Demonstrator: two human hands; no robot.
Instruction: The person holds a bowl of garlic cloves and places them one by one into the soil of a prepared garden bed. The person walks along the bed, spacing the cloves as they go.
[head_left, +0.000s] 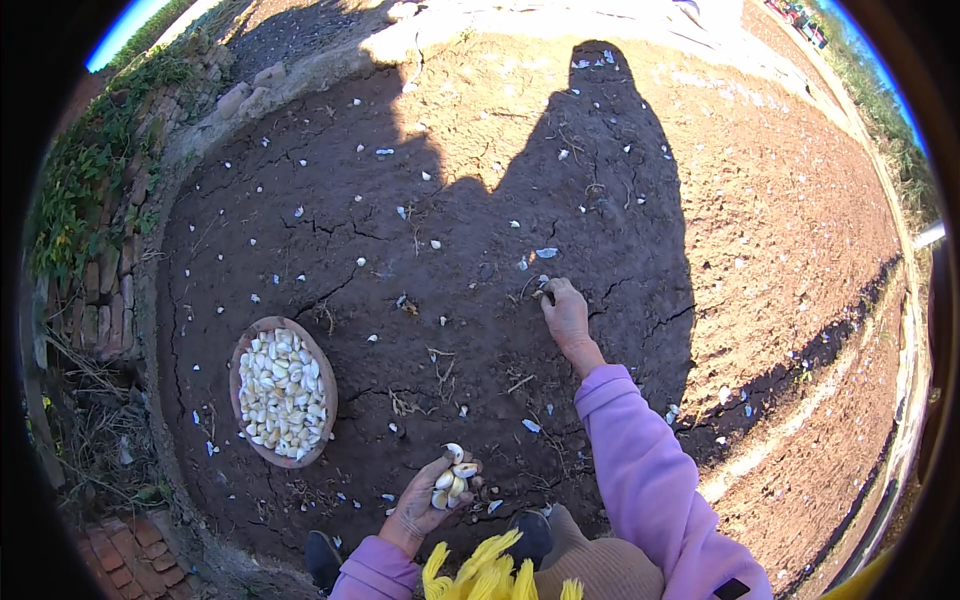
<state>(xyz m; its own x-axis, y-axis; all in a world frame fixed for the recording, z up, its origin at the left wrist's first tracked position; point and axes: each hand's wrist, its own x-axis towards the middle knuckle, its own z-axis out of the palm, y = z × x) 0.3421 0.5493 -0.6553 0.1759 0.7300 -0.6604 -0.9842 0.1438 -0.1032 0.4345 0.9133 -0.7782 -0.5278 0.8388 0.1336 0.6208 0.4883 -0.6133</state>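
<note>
My left hand (427, 499) is cupped low in the view, holding several garlic cloves (455, 484). With my right arm stretched forward, my right hand (566, 311) is down at the soil (480, 360), its fingertips at a small pale clove or piece of skin (542, 280); whether they grip it cannot be told. A round clay-coloured bowl (331, 382) full of peeled-looking garlic cloves (281, 390) rests on the soil to the left. Single cloves (361, 262) dot the cracked soil in loose rows, and a papery skin flake (547, 253) lies just beyond my right hand.
A low earthen edge (161, 375) borders the bed on the left, beside bricks (112, 300) and green plants (82, 187). My dark shoes (322, 559) are at the bottom. Dry roots and stalks (405, 405) lie on the soil. A shadow covers the middle.
</note>
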